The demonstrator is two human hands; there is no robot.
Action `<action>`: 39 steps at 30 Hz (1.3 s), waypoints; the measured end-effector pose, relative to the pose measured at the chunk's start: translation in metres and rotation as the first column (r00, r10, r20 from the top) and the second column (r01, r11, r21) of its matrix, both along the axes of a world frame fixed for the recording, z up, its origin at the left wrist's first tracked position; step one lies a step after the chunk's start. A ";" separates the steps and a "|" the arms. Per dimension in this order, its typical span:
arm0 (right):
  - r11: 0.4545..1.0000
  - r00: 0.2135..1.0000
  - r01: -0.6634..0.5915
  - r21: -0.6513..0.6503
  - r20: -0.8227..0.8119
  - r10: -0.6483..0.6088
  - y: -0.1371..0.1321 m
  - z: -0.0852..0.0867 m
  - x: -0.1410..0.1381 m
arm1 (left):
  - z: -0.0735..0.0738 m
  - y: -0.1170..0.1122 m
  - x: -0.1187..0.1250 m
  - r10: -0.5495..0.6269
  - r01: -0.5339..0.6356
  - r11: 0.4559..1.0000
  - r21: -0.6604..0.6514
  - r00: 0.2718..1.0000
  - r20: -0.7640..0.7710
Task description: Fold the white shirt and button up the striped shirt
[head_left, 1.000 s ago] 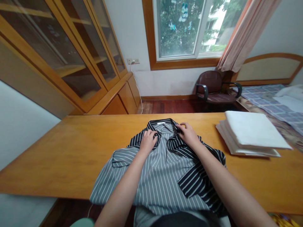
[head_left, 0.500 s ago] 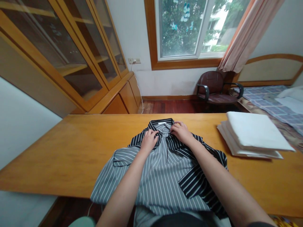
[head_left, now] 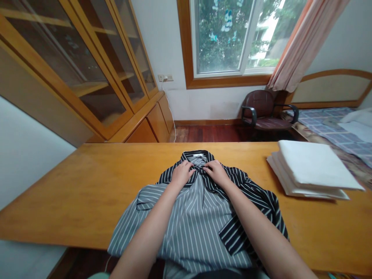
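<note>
Wooden worktop (head_left: 81,186) holds a white stack (head_left: 315,164) right of the striped shirt (head_left: 200,221), apart from it, a maroon chair (head_left: 263,110) beyond; curled fingers (head_left: 187,164) of left hand (head_left: 181,173) and right hand (head_left: 217,173) pinch the shirt's front edges below the collar (head_left: 209,155)

Brn chair (head_left: 260,104) stands nr bed (head_left: 322,122), pink curtain (head_left: 309,42) R of window (head_left: 223,46), glass-door cabinet (head_left: 95,73) L, wht stack (head_left: 316,164) R

head view | faces forward, down | table (head_left: 95,190) near | window (head_left: 222,42) beyond
</note>
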State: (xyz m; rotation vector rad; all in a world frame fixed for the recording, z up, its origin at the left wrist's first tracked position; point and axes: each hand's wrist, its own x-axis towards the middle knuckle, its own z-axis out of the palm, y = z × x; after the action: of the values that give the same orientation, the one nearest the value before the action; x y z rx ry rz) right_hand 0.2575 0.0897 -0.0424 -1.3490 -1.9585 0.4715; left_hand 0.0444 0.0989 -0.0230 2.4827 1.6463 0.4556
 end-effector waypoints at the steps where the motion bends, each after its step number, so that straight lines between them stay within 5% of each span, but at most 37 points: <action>1: 1.000 1.000 0.007 0.002 0.004 -0.007 0.001 -0.001 0.000 | 0.001 0.003 0.000 -0.044 0.045 0.998 0.032 0.999 -0.006; 7: 0.999 0.999 0.030 0.014 0.020 -0.030 0.004 -0.002 0.000 | -0.011 0.018 0.003 -0.265 0.253 0.962 0.105 0.956 0.123; 12: 0.998 0.998 0.054 0.019 0.026 -0.054 0.008 -0.004 -0.001 | -0.019 0.020 0.004 -0.247 0.227 0.967 0.117 0.947 0.206; 24: 0.998 1.000 0.019 0.054 -0.017 -0.018 0.016 -0.008 -0.005 | -0.013 0.020 0.003 -0.247 0.222 0.960 0.172 0.959 0.136; 39: 0.986 0.913 -0.138 0.099 -0.372 0.165 0.000 0.012 -0.009 | -0.003 0.009 0.002 -0.352 0.270 0.902 0.335 0.912 0.212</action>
State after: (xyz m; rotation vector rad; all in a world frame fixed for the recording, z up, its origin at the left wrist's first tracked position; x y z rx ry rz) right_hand 0.2486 0.0896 -0.0305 -0.9777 -1.7420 0.6772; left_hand 0.0462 0.1075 -0.0265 2.6773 1.1145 1.0100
